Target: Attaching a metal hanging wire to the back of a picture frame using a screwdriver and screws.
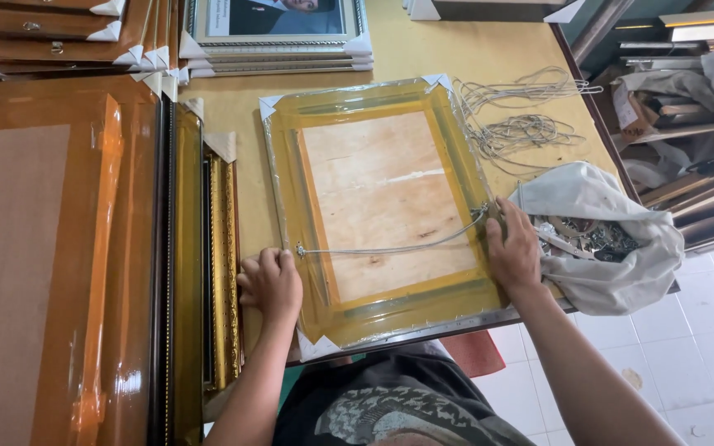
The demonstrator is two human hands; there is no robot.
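Left hand (270,285) fisted on wrapped frame (382,206) edge, right hand (512,252) flat — pinching hanging cord (390,248), bag (601,239) crowding right

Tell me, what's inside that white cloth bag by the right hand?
The bag lies open beside the right hand. Its mouth shows a heap of small silvery metal pieces. Whatever lies deeper is covered by the cloth.

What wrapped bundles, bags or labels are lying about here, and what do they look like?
Wrapped frame: table centre, face down, rectangular, clear yellowish film, white corner guards; both hands at its sides.
Cloth bag: table's right edge, whitish, open, holding metal bits.
Wrapped frames: left, glossy orange-brown film.
No labels or screens.
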